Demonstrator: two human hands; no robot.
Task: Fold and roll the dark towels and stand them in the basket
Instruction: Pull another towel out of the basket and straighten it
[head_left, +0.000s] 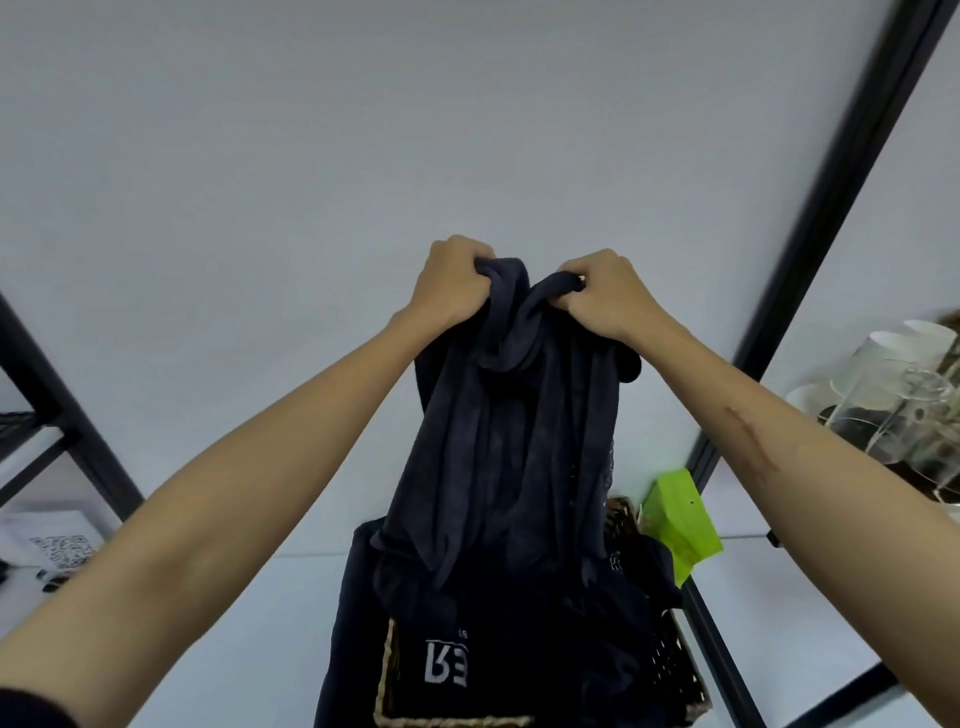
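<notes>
Two hands hold one dark towel (509, 441) up in the air above the bench (249, 623), against the pale wall. The left hand (452, 280) has its grip clenched on a bunched fistful of the top edge, and just beside it the right hand (602, 296) pinches another gathered fold, so the cloth between them sags in a loose loop. Below, the towel hangs in soft vertical folds, and its lower end drapes down onto more dark cloth heaped over the woven basket (675, 670) near the bench's front edge; white lettering shows on that heap. A green box (680, 519) stands just behind the basket, toward the bench's right side.

The towel looks light, limp and not slippery, with no stiffness of its own: it will fall wherever it is not held. It probably handles best taken by two corners of one short edge, hands drawn apart until that edge is taut, rather than by bunched middles. Whether either hand now has a true corner cannot be told.
</notes>
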